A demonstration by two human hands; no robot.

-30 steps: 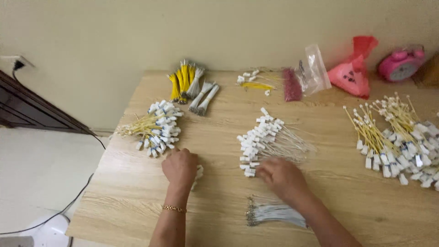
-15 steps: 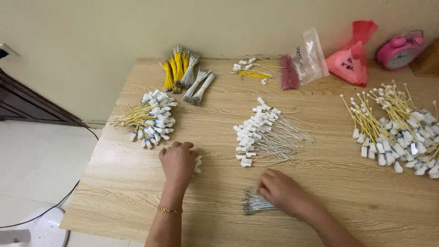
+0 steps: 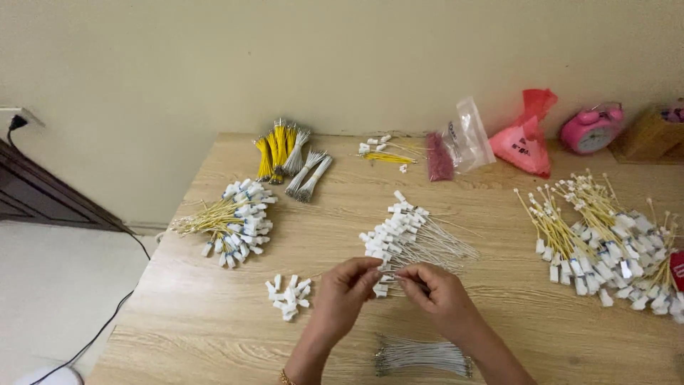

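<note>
A small white connector [image 3: 385,276] on a thin grey wire is pinched between the fingertips of the left hand [image 3: 342,292] and the right hand [image 3: 438,294], just above the wooden table [image 3: 499,335]. Loose white connectors [image 3: 288,295] are seen left of the hands, a grey wire bundle [image 3: 420,354] below, a finished pile [image 3: 410,235] beyond

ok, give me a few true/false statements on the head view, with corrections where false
1. Both hands, left hand and right hand, meet over the desk. True.
2. A small heap of loose white connectors lies left of the left hand. True.
3. The pink clock stands at the desk's near edge. False: it is at the far right, by the wall.
4. The grey wire bundle is in the right hand. False: it lies on the desk below the hands.
</note>
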